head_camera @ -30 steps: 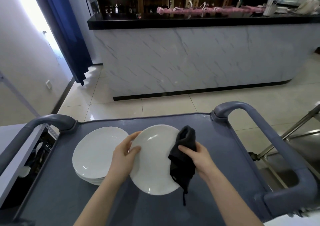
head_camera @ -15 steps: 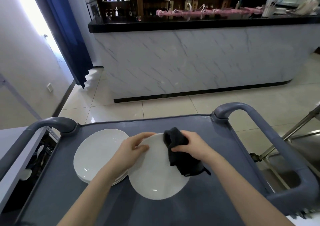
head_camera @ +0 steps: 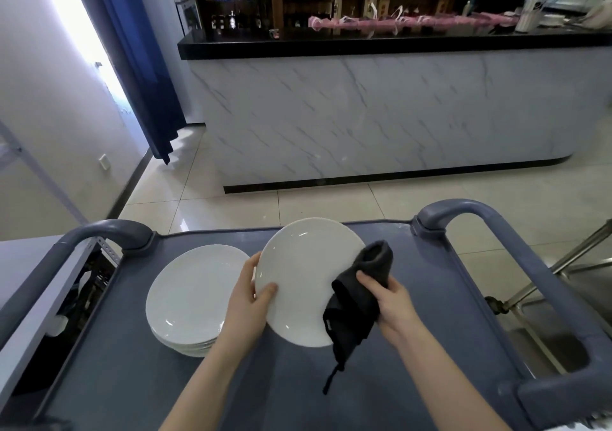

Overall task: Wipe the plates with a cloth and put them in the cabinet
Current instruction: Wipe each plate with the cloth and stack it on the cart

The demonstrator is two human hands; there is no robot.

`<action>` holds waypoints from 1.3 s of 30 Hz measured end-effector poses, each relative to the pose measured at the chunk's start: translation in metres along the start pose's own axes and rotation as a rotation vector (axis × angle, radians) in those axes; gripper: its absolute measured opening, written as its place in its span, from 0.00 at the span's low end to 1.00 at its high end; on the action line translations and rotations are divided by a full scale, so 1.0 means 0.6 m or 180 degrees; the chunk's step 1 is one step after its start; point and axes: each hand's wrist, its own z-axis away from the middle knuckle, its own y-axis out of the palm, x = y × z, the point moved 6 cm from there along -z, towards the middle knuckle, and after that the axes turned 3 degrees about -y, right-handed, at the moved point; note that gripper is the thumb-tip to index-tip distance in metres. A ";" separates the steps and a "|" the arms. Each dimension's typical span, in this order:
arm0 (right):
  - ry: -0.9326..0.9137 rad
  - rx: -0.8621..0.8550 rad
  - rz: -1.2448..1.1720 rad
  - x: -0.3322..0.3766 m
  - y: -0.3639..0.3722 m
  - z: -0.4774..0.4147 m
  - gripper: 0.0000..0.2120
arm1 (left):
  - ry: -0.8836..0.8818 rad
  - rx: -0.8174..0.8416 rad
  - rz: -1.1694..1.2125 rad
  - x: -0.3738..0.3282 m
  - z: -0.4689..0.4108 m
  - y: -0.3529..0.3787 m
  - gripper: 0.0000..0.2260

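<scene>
Left hand (head_camera: 246, 301): fingers pinched the plate (head_camera: 298, 275) by its left rim, tilted, centre frame.
Right hand (head_camera: 392, 305): fingers gripped the cloth (head_camera: 357, 298) against the plate's right side.
Stack (head_camera: 192, 298): lower left, on the cart (head_camera: 430, 298).

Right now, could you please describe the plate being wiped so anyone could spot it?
On the grey cart before the marble counter, a stack of white plates lies at the left. The plate is just right of it. Unlike the stacked ones, it is tilted, gripped by the left hand, with a dark cloth on it.
</scene>
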 end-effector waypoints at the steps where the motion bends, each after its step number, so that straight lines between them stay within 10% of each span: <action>1: 0.0001 0.0035 0.0165 0.004 -0.003 -0.002 0.12 | -0.0010 0.0025 -0.0079 0.000 -0.002 0.000 0.24; 10: -0.1212 0.1452 0.3512 0.127 0.095 -0.014 0.12 | 0.0333 0.0861 -0.1150 -0.053 -0.022 0.015 0.24; 17: -0.1160 0.1064 0.2484 0.109 0.081 -0.022 0.11 | 0.0344 0.0402 -0.0674 -0.039 -0.019 0.005 0.22; 27: 0.0400 0.0093 0.0198 -0.078 0.003 0.015 0.13 | -0.0293 -0.0268 0.0714 0.004 -0.011 0.005 0.19; 39: -0.1089 0.1271 0.2996 0.119 0.071 -0.009 0.13 | 0.0054 0.0974 -0.0785 -0.050 -0.028 0.027 0.21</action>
